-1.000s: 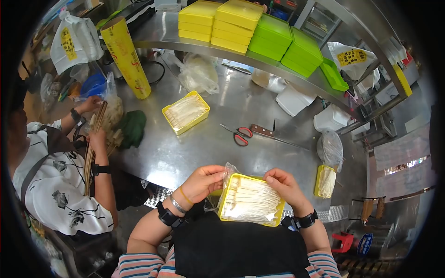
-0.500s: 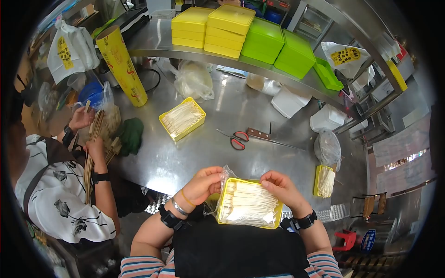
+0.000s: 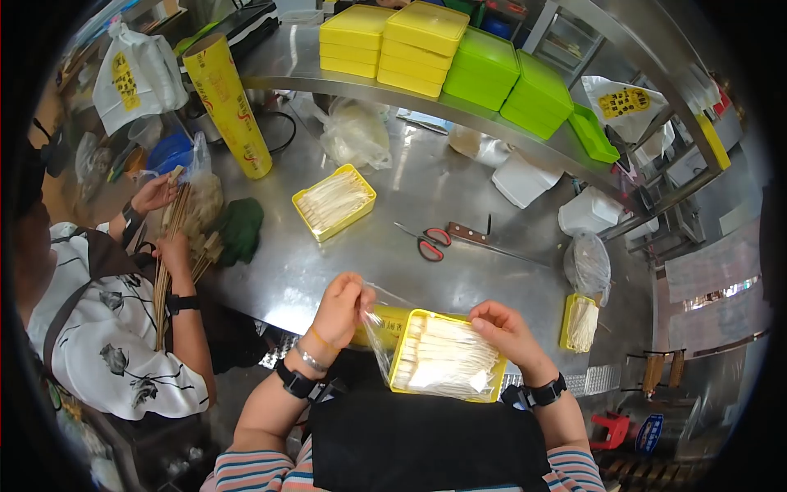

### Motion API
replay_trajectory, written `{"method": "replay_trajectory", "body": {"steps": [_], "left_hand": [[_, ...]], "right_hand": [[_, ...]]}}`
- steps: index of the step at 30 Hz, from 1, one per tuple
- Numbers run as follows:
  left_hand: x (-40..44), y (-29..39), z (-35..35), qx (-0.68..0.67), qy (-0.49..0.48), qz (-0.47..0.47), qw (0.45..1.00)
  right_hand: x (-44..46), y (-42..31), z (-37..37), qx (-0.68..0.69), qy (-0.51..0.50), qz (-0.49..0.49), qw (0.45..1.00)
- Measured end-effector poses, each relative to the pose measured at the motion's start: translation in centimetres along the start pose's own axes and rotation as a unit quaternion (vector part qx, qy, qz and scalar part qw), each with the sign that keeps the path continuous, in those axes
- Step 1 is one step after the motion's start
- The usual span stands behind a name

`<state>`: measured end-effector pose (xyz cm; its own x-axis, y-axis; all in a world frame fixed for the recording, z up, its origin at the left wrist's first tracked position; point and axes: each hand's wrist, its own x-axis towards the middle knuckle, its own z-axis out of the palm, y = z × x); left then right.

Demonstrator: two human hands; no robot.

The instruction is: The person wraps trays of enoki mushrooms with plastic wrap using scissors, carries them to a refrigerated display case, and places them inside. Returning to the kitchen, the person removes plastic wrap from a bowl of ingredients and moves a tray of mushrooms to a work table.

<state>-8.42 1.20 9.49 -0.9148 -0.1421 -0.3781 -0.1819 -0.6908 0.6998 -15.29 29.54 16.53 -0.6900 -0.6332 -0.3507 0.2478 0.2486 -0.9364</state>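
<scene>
My left hand (image 3: pixel 338 305) is closed in a pinch on clear cling film (image 3: pixel 377 338), which stretches down from the fingers to the left side of a yellow tray. My right hand (image 3: pixel 507 330) grips the right side of that yellow tray (image 3: pixel 498 379), thumb over the rim. Pale, thin enoki mushrooms (image 3: pixel 447 357) fill it in a neat row, with film shining over them. Just behind the tray, partly hidden by it, lies a yellow cling film roll (image 3: pixel 385 321) at the table's near edge.
On the steel table (image 3: pixel 344 262) lie scissors (image 3: pixel 433 243), a knife (image 3: pixel 471 233) and a second enoki tray (image 3: pixel 334 201). Another tray (image 3: pixel 580 322) stands right. An upright film roll (image 3: pixel 228 107) is left. Stacked boxes (image 3: pixel 418 49) line the shelf. A co-worker (image 3: pixel 123 320) holds skewers.
My left hand has moved up and left, away from the tray, drawing the film out taut. My right hand stays on the tray. The film roll behind it shows more now.
</scene>
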Motion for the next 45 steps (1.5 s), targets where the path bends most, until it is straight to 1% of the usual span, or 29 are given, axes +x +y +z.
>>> {"method": "replay_trajectory", "body": {"steps": [1,2,3,4,6,7,9,10,12,13,15,16,18,19,23,25,26,28,29,30,31,32,34,35,37,38,40,43,45], "left_hand": [[0.6,-0.5,-0.6,0.0,0.002,0.0,1.0],[1.4,-0.9,-1.2,-0.111,-0.038,-0.05,0.992],[1.6,-0.8,-1.1,-0.219,-0.078,-0.099,0.968],[1.5,-0.8,-0.9,-0.219,-0.078,-0.099,0.968],[1.0,-0.6,0.0,-0.065,0.018,-0.035,0.997],[0.7,-0.3,0.2,-0.063,0.017,-0.037,0.997],[-0.2,0.2,0.0,0.042,0.007,0.015,0.999],[-0.6,0.3,-0.2,0.044,0.008,0.012,0.999],[-1.0,0.8,-0.3,-0.052,-0.063,-0.003,0.997],[-1.3,0.8,0.1,-0.051,-0.063,-0.003,0.997],[-2.1,0.6,0.9,-0.104,0.0,-0.091,0.99],[-2.4,0.2,0.9,-0.103,0.001,-0.092,0.991],[-3.1,-1.1,0.5,-0.158,-0.085,-0.173,0.969],[-3.3,-1.8,0.2,-0.139,-0.116,-0.192,0.965],[-2.5,-2.7,-0.2,-0.17,-0.139,-0.237,0.946],[-1.4,-4.4,-1.4,-0.292,-0.332,-0.208,0.873],[-1.6,-4.4,-1.6,-0.292,-0.335,-0.205,0.872],[-3.0,-2.6,-0.9,-0.182,-0.261,-0.114,0.941],[-3.7,-1.8,-0.2,-0.179,-0.264,-0.114,0.941],[-4.5,-1.0,0.5,-0.1,-0.157,-0.07,0.98],[-4.8,-0.6,1.0,-0.019,-0.048,-0.023,0.998],[-4.6,-0.7,1.1,-0.017,-0.048,-0.023,0.998],[-4.2,-0.7,1.1,0.119,-0.004,0.166,0.979],[-4.2,-0.4,1.1,0.119,-0.004,0.167,0.979],[-4.4,0.3,1.1,0.221,-0.019,0.258,0.94],[-4.6,0.7,1.3,0.221,-0.019,0.257,0.941],[-5.0,1.3,1.7,0.195,-0.08,0.15,0.966],[-5.0,1.9,2.4,0.199,-0.072,0.12,0.97],[-4.9,1.9,2.4,0.211,-0.073,0.134,0.966]], "right_hand": [[0.1,0.0,0.0,-0.005,-0.001,-0.001,1.0],[0.1,0.0,0.1,-0.005,-0.002,0.0,1.0],[0.2,0.0,0.2,-0.008,0.004,-0.008,1.0],[0.2,0.0,0.2,-0.011,0.011,-0.015,1.0],[0.0,-0.1,0.3,-0.018,0.015,-0.014,1.0],[-0.1,-0.1,0.3,-0.024,0.018,-0.012,0.999],[-0.1,0.0,0.1,-0.02,0.023,-0.012,0.999],[-0.2,0.2,0.1,-0.019,0.024,-0.013,0.999],[-0.3,-0.1,0.2,-0.011,0.025,-0.012,1.0],[-0.3,-0.2,0.2,-0.004,0.027,-0.013,1.0],[-0.3,-0.3,0.0,-0.006,0.026,-0.012,1.0],[-0.4,-0.2,0.0,-0.007,0.025,-0.008,1.0],[-0.5,0.0,-0.1,-0.009,0.027,-0.008,1.0],[-0.4,0.0,-0.2,-0.014,0.027,-0.01,0.999],[-0.3,-0.3,0.1,0.005,0.021,-0.034,0.999],[-0.4,-0.5,0.0,-0.021,0.027,0.01,0.999],[-0.4,-0.5,-0.1,-0.024,0.027,0.007,0.999],[-0.7,-0.2,-0.1,-0.01,0.031,-0.013,0.999],[-0.7,-0.1,-0.2,-0.01,0.033,-0.016,0.999],[-0.9,0.0,-0.2,-0.006,0.035,-0.01,0.999],[-0.8,0.1,-0.2,-0.002,0.037,-0.006,0.999],[-0.8,0.0,-0.1,-0.001,0.038,-0.007,0.999],[-0.7,-0.1,0.1,-0.011,0.046,-0.014,0.999],[-0.7,0.0,0.1,-0.011,0.046,-0.015,0.999],[-0.6,0.3,-0.1,-0.012,0.046,0.004,0.999],[-0.6,0.3,-0.2,-0.012,0.046,0.004,0.999],[-0.5,0.4,-0.2,-0.018,0.047,0.0,0.999],[-0.6,0.2,-0.2,-0.01,0.05,0.012,0.999],[-0.6,0.0,0.0,-0.004,0.053,0.002,0.999]]}}
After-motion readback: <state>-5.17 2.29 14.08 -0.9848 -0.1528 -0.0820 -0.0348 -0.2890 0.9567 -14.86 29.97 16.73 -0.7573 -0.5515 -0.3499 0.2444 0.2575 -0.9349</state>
